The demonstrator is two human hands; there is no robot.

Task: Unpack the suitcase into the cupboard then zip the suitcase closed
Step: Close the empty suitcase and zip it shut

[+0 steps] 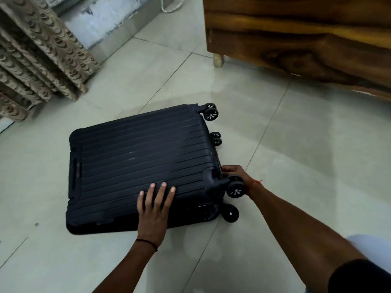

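Ribbed black suitcase (143,166) lies shut; left hand (153,210) flat atop, right hand (237,173) grips its edge.

The suitcase (137,166) lies flat on the floor (296,155), its wheels (211,113) to the right; the left hand (153,210) rests on its near edge; the right hand (237,173) is at its near right corner, behind a wheel; a wooden cabinet (296,34) stands far right; stacked panels (38,56) lean far left.
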